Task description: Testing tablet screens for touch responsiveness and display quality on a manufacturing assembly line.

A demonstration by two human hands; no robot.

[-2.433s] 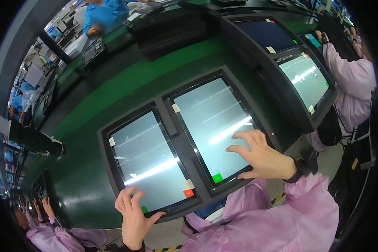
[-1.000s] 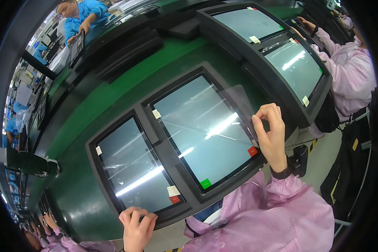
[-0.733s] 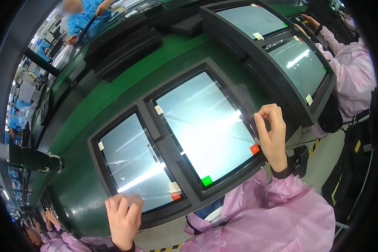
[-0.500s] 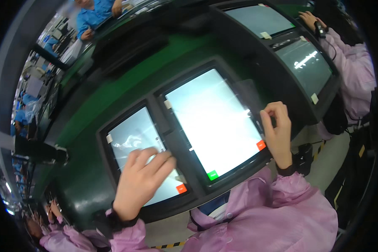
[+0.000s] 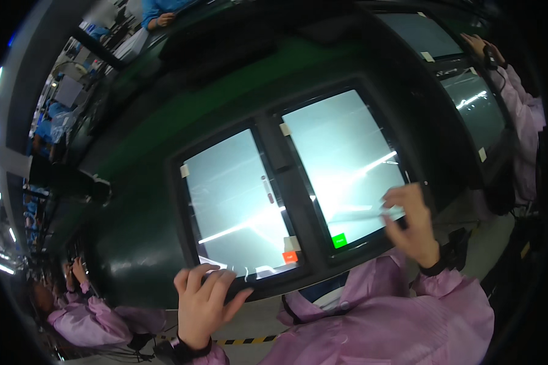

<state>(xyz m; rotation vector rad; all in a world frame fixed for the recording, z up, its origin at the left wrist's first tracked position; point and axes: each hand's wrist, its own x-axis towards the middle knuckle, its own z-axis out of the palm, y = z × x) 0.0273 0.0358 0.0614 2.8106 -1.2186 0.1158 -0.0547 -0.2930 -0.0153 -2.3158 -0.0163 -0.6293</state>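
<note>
1. Hands first: the left hand (image 5: 204,301) has been pulled back off the glass since half a second ago and is now laid over the near edge of the left-side pale rectangular glass panel in its dark tray (image 5: 237,204), fingers spread and bent, not clamped on anything.
2. The right hand (image 5: 411,222) has been kept at the near right corner of the right-side pale glass panel (image 5: 344,161), fingertips pinched on what looks like a thin clear film edge; can't be told for sure.
3. Both panels are still seated side by side on the dark green tabletop (image 5: 182,121), with an orange tag (image 5: 290,256) and a green tag (image 5: 340,240) at their near corners.
4. Judging by that, a peel at the right corner seems to be underway, and the left panel is just being steadied.
</note>
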